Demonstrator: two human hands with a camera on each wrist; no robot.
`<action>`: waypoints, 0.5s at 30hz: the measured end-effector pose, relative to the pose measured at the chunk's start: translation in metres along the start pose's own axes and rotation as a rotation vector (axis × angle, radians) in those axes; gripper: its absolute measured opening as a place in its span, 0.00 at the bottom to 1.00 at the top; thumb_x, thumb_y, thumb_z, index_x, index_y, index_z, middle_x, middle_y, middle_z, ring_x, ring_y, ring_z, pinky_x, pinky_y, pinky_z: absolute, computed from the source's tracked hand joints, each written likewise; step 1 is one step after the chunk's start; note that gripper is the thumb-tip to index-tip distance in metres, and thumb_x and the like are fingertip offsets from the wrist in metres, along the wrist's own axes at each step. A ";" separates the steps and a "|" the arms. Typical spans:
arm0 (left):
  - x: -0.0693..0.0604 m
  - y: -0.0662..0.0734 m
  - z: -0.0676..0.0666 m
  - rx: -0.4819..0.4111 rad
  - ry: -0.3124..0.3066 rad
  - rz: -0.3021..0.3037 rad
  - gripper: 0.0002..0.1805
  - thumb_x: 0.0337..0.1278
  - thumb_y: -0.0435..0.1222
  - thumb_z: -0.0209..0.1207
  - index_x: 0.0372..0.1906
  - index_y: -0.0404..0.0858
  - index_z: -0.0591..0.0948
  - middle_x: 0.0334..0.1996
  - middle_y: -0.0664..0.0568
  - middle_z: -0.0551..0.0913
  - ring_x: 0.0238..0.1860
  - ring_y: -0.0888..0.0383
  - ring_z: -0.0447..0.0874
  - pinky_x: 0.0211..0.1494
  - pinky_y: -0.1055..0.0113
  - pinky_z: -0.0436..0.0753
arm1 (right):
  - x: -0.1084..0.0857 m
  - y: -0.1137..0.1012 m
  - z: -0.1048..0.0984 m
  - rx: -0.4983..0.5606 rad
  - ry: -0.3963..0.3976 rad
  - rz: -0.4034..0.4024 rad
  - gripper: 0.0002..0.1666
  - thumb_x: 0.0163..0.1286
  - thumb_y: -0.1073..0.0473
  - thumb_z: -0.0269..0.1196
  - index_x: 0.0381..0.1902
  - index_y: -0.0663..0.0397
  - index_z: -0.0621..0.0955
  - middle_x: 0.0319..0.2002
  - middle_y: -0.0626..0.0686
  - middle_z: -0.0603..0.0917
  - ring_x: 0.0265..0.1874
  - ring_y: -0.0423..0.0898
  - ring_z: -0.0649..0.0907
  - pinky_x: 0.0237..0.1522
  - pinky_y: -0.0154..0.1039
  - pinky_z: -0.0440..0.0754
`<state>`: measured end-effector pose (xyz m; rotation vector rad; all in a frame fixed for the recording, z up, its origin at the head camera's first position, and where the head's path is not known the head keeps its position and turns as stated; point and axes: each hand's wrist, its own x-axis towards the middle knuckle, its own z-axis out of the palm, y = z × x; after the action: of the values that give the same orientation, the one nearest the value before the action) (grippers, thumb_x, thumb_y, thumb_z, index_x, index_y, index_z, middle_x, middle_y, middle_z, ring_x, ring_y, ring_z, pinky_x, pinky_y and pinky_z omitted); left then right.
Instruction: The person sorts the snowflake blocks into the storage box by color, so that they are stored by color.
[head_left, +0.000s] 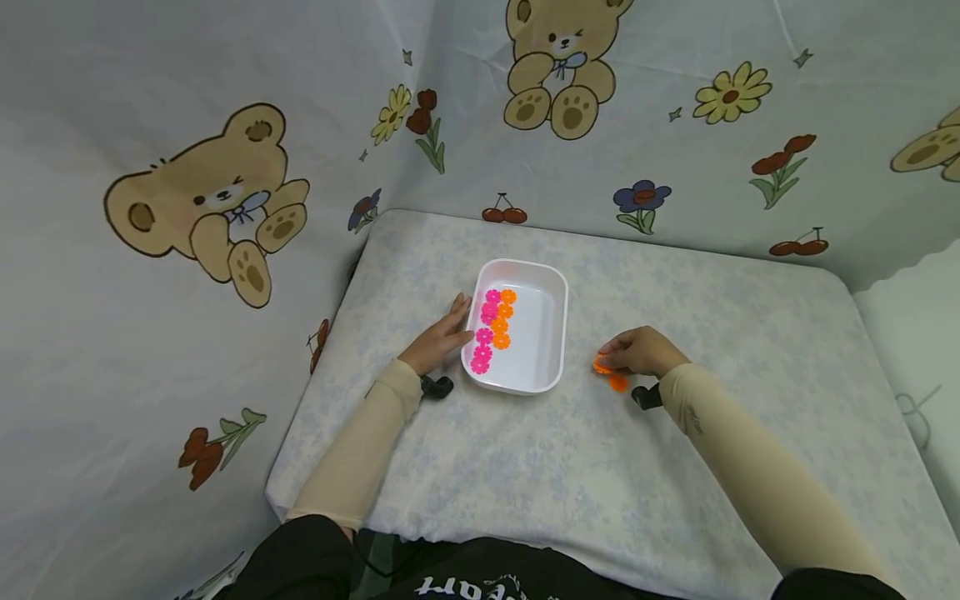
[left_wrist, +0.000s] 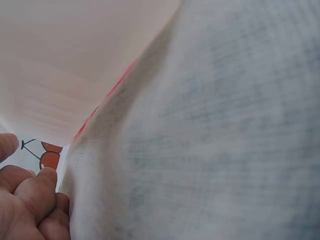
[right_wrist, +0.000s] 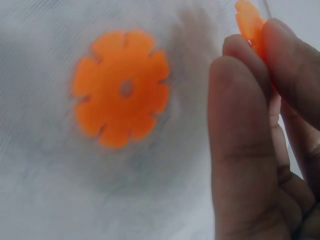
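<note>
A white tray (head_left: 551, 333) holds several notched pink discs (head_left: 482, 352) along its left wall and several orange ones (head_left: 500, 325) in a line beside them. At the tray's left side is my left hand (head_left: 442, 336), its fingers against the outer wall and its thumb at the rim. My right hand (head_left: 643, 350), to the right of the tray, pinches an orange flower-shaped disc (right_wrist: 248, 22) between thumb and finger. Another orange disc (right_wrist: 122, 89), round with slots and a centre hole, lies flat on the cloth below that hand.
Pale mottled cloth covers the table (head_left: 465, 467). A printed curtain (head_left: 450, 50) with bears and flowers hangs behind the table and along its left. Black wrist mounts (head_left: 437, 387) sit close to the tabletop at both wrists.
</note>
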<state>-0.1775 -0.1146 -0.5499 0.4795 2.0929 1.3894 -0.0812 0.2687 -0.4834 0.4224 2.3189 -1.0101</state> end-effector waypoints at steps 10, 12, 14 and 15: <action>0.001 0.000 0.000 0.017 0.005 -0.010 0.39 0.77 0.53 0.50 0.84 0.66 0.47 0.84 0.73 0.33 0.86 0.59 0.34 0.86 0.44 0.47 | 0.012 -0.019 0.008 -0.104 0.012 -0.027 0.21 0.67 0.45 0.73 0.52 0.48 0.89 0.41 0.47 0.92 0.42 0.44 0.87 0.52 0.42 0.81; 0.001 0.000 0.000 0.019 0.007 -0.012 0.39 0.77 0.54 0.51 0.84 0.66 0.47 0.84 0.73 0.33 0.86 0.59 0.34 0.86 0.45 0.46 | 0.014 -0.022 0.010 -0.115 0.010 -0.041 0.21 0.67 0.44 0.73 0.52 0.47 0.89 0.41 0.47 0.92 0.42 0.44 0.87 0.52 0.42 0.81; 0.001 0.000 -0.001 0.015 0.009 -0.012 0.39 0.77 0.54 0.51 0.84 0.66 0.47 0.84 0.73 0.33 0.86 0.60 0.34 0.87 0.46 0.46 | 0.015 -0.025 0.012 -0.101 0.005 -0.049 0.20 0.67 0.46 0.73 0.52 0.48 0.89 0.42 0.47 0.92 0.42 0.44 0.88 0.52 0.41 0.81; 0.000 0.000 -0.001 0.010 0.007 -0.009 0.39 0.77 0.53 0.51 0.84 0.66 0.47 0.84 0.73 0.33 0.86 0.59 0.34 0.87 0.46 0.46 | 0.015 -0.026 0.013 -0.090 0.000 -0.053 0.19 0.68 0.47 0.73 0.52 0.49 0.89 0.43 0.48 0.92 0.42 0.43 0.88 0.51 0.41 0.81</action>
<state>-0.1781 -0.1149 -0.5498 0.4691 2.1060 1.3785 -0.1007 0.2426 -0.4849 0.3270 2.3767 -0.9254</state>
